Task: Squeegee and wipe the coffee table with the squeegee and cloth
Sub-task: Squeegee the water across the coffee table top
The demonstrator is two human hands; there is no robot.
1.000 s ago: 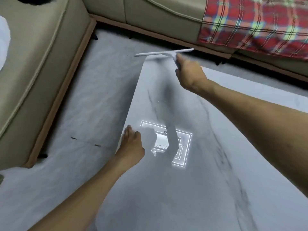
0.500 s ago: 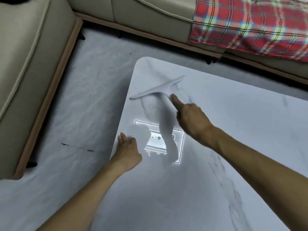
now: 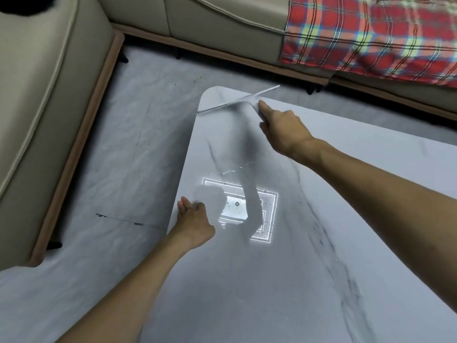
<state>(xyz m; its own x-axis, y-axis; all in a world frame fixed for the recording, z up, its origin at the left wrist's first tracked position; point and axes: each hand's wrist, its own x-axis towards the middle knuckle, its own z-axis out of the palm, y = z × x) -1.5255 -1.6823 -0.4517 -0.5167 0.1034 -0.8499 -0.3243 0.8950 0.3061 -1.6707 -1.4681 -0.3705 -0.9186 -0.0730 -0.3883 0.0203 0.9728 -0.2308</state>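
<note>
A white squeegee (image 3: pixel 237 101) lies tilted across the far left corner of the grey marble coffee table (image 3: pixel 296 256). My right hand (image 3: pixel 279 129) is shut on its handle, index finger stretched along it, blade end near the table's left edge. My left hand (image 3: pixel 195 220) rests flat on the table's left edge, fingers apart, holding nothing. Water droplets and streaks show around the bright ceiling-light reflection (image 3: pixel 242 209) between the hands. No cloth is in view.
A beige sofa (image 3: pixel 37 107) runs along the left and across the back. A red plaid blanket (image 3: pixel 371 35) hangs over its far right part. Grey marble floor (image 3: pixel 111 169) lies between sofa and table, with a dark mark (image 3: pixel 118 220).
The squeegee was pulled toward me half a second ago and has now gone back out to the far corner with my right hand. My left hand stays on the edge.
</note>
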